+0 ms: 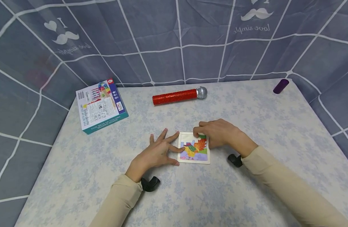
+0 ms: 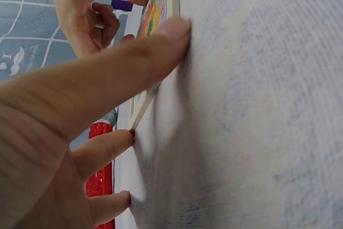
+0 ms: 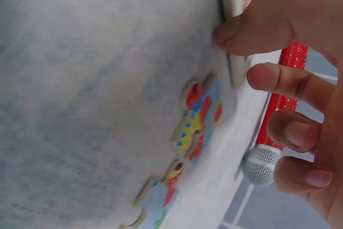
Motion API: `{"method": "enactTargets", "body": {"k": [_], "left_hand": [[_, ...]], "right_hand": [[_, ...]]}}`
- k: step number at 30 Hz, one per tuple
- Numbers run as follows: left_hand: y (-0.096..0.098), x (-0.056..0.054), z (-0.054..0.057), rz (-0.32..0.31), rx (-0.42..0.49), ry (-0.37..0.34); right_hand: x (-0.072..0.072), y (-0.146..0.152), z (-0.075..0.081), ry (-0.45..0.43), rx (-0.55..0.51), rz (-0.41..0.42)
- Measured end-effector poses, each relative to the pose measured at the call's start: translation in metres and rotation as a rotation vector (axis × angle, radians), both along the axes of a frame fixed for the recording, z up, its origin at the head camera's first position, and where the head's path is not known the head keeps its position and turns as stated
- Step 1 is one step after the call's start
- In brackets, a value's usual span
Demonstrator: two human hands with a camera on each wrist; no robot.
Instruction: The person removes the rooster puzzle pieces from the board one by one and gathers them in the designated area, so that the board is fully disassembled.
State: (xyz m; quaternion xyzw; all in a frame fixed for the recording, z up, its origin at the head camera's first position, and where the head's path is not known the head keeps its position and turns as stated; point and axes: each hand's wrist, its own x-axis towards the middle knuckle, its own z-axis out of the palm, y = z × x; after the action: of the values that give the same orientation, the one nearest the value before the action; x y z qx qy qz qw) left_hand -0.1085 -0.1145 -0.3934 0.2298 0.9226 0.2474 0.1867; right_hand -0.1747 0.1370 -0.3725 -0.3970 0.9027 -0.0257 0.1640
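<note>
A small jigsaw puzzle in a pale frame lies on the table, its bright picture partly filled in and a bare pale area along its top. My left hand spreads its fingers at the left side; one finger reaches onto the picture, while the thumb rests by the frame's edge. At the upper right corner, my right hand grips the puzzle, thumb against the outer edge and index finger over the top. Its other fingers curl. Loose puzzle pieces lie beside the frame in the right wrist view, hidden in the head view.
Behind the puzzle lies a red glittery microphone with a silver head. A boxed bead set sits at the back left, and a purple cylinder at the back right. Grey-blue checked fabric hangs along the table's far edge.
</note>
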Motion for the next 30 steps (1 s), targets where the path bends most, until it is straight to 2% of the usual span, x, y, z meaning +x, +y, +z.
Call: {"method": "enactTargets", "body": {"k": [4, 12, 22, 26, 30], "left_hand": [[0.001, 0.000, 0.001, 0.008, 0.014, -0.001], [0.000, -0.001, 0.002, 0.019, 0.005, 0.003], [0.001, 0.000, -0.001, 0.010, 0.013, 0.027], [0.001, 0.000, -0.001, 0.012, 0.016, 0.028], [0.002, -0.001, -0.001, 0.019, 0.021, 0.030]], "right_hand": [[-0.001, -0.001, 0.002, -0.015, 0.018, -0.003], [-0.001, -0.002, 0.005, 0.007, 0.035, 0.012], [0.000, -0.017, 0.010, 0.008, 0.129, 0.012], [-0.001, -0.015, 0.011, -0.005, 0.095, 0.015], [-0.002, -0.007, 0.008, -0.047, -0.016, 0.005]]}}
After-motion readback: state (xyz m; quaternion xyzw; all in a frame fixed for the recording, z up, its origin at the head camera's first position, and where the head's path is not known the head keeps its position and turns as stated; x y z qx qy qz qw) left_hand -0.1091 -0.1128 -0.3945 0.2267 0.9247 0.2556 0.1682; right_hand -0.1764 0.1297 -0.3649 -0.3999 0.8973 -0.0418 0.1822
